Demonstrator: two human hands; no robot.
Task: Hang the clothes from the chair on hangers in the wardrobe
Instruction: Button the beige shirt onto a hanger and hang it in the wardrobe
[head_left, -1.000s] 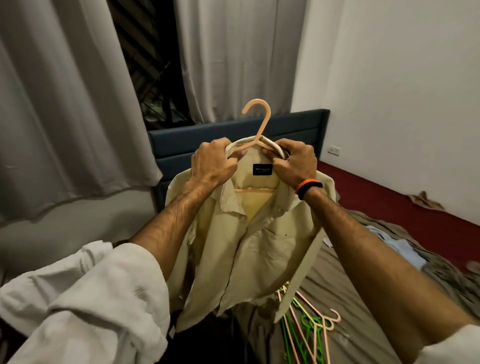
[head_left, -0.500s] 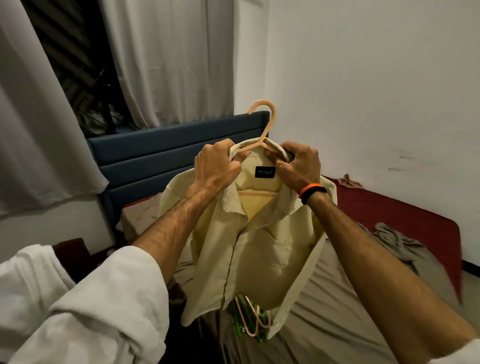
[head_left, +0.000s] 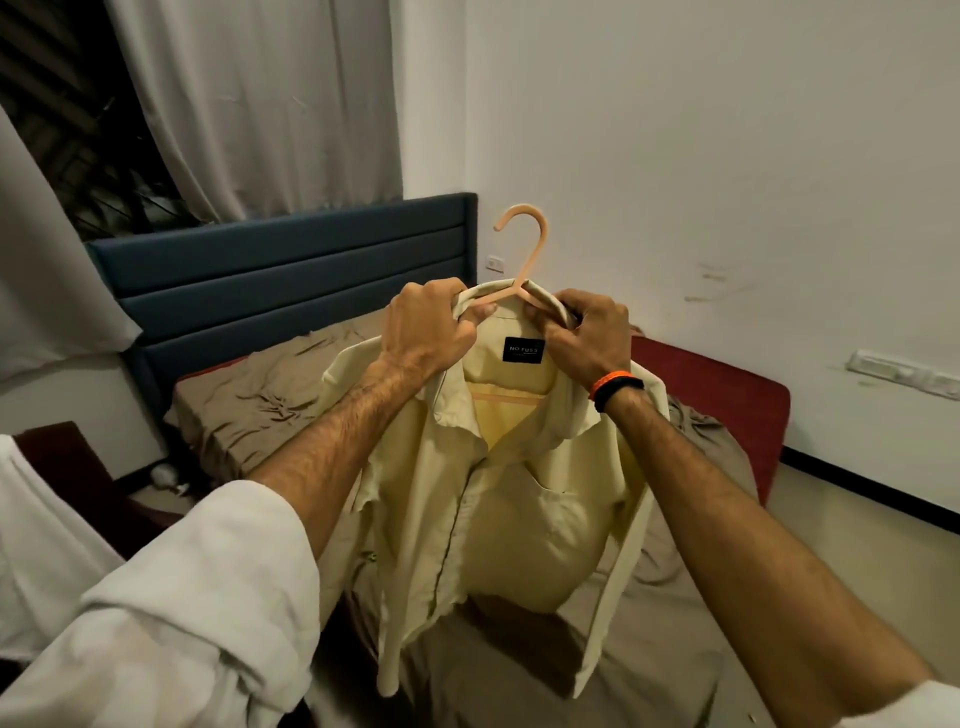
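**Shirt on hanger, held up between both hands**

Nearest the camera, two forearms are raised, white sleeves rolled back; an orange-and-black band is worn at the right wrist. Between them the shirt hangs straight down, its long axis vertical, the hem below the hands and clear of the bed beneath.

At the collar, the left hand is curled round the collar's left side and the right hand pinches the right side — neither is spread. Both lie level, one to each side of the hanger, so neither is clearly nearer to it. The hanger's shoulders are tucked inside the shirt; only the neck and hook are seen, rising above and between the hands, the hook opening to the left.

Beyond the hands, the headboard lies to the left, curtains above it, and a bare wall to the right. The wardrobe is not in view, so its direction cannot be told. The hook is judged free to be taken — a turn away from the bed would probably be needed, with room kept below for the hanging hem.
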